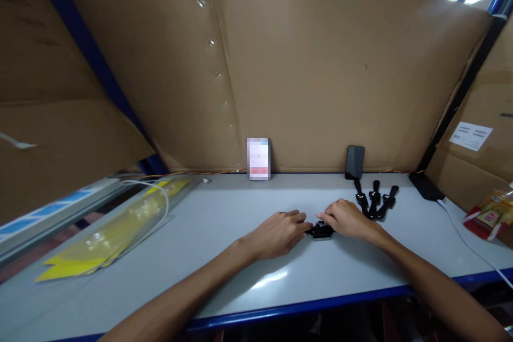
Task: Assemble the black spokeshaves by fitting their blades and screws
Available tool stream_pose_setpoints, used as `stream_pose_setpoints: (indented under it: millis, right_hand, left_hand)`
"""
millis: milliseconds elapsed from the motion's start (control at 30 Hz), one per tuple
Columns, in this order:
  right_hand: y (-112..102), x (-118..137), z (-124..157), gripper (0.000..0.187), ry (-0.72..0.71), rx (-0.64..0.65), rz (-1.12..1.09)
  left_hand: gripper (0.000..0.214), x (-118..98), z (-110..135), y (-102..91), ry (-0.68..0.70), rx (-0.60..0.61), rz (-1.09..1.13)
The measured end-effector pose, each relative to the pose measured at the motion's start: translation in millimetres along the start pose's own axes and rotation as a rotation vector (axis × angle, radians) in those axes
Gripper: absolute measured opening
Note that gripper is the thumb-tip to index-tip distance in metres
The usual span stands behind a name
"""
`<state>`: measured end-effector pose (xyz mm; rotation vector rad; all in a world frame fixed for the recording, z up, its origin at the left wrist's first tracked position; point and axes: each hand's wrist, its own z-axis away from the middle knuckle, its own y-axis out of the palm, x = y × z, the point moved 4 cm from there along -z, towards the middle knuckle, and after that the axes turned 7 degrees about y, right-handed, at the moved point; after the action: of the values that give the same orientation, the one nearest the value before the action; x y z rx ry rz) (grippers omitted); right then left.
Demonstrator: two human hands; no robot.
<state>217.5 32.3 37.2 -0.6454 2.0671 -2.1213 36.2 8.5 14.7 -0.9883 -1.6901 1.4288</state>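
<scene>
Between my hands a small black wristwatch [321,231] lies low over the table, with a shiny spot on its top. My left hand [282,231] is closed, its fingertips pinching the watch's left end; a ring shows on one finger. From the other side my right hand [348,219] is closed on the right end, thumb at the top edge. The fingers hide both ends of the strap. Beyond my right hand, several similar black wristwatches [374,200] lie fanned out on the table, partly covered by that hand.
A phone [355,162] and a blurred-out screen [258,159] lean on the cardboard back wall [300,64]. Yellow plastic packaging [120,224] and a white cable lie left on the grey table [224,283]. At right are a black power bank [426,187] and a red-yellow packet [489,216].
</scene>
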Motion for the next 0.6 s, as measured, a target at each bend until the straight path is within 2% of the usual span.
stream_pose_setpoints:
  millis: [167,300,367,533,600]
  right_hand:
    - [-2.4,-4.4,-1.7,0.047,-0.019,-0.005,-0.081]
    - [-0.7,-0.7,-3.5,0.019,-0.086,-0.061,-0.177]
    - [3.3,2.9,-4.3,0.012,-0.100,-0.054,-0.210]
    - [7.3,4.7,-5.6,0.021,-0.025,-0.038,-0.161]
    - [4.7,2.2,-5.4,0.018,-0.004,-0.053,-0.130]
  left_hand:
    - [0.025,-0.3,0.0,-1.6,0.010,-0.025,0.014]
    - [0.022,-0.6,0.2,-1.6,0.005,-0.019,0.009]
    - [0.022,-0.6,0.4,-1.6,0.008,-0.027,0.010]
    - [0.023,-0.7,-0.3,-1.8,0.014,-0.028,0.010]
    - [0.024,-0.8,-0.8,-2.1,0.006,-0.008,-0.002]
